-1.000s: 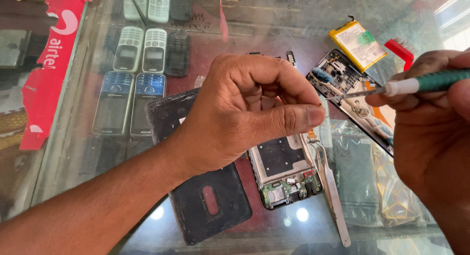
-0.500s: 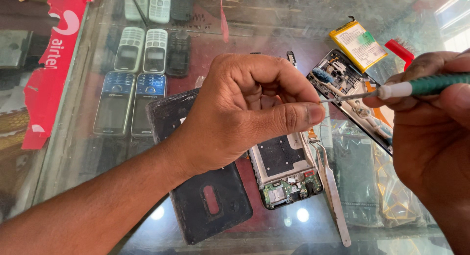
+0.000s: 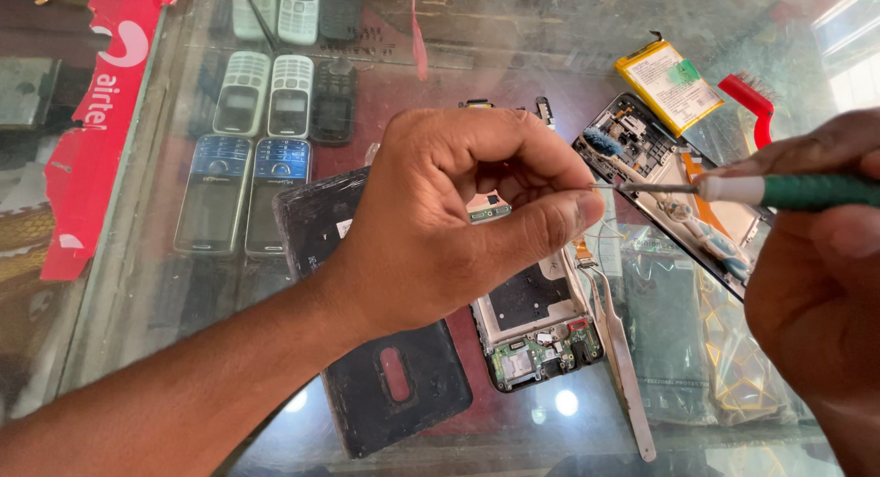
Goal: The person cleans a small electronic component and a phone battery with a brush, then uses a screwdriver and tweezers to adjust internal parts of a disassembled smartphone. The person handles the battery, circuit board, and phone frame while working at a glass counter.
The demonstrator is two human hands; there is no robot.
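My left hand is curled in the middle of the view, thumb and forefinger pinched together, with a small green circuit part showing inside the curl. My right hand grips a green-handled screwdriver whose thin metal tip meets the pinched fingertips of the left hand. Under the left hand lies an opened phone frame with its board exposed, on a glass counter. A black back cover lies beside it.
A second opened phone with a small brush in it, a yellow battery and a red brush sit at the upper right. Metal tweezers lie right of the frame. Several keypad phones show under the glass.
The screwdriver tip has moved left until it meets my left fingertips. The left hand has barely shifted.
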